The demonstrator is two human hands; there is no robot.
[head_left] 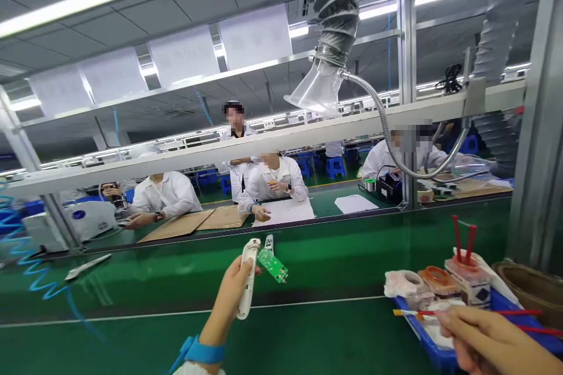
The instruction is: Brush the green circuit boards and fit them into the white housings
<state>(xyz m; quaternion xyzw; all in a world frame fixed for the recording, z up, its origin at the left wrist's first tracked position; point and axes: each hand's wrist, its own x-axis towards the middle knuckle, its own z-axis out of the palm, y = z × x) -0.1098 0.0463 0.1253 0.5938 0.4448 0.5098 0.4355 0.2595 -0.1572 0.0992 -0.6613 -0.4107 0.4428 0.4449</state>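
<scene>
My left hand (232, 287), with a blue band on its wrist, grips a long white plastic housing (247, 296) held upright at a slight tilt. A green circuit board (273, 266) sticks out to the right from the housing's upper part; how it is attached I cannot make out. At the lower right, my right hand (488, 334) pinches a thin brush (426, 312) with a red handle, its bristles pointing left. That hand is over a blue tray (424, 340) holding a white roll (407, 282), small orange-topped containers (440, 278) and white tissue.
A green conveyor belt (334, 263) crosses ahead, carrying a white part (269, 241) and another white piece (88, 266) at left. Above hang a fume duct (316, 91) and a metal rail (264, 143). Several co-workers in white coats are beyond. A brown container (528, 287) stands at right.
</scene>
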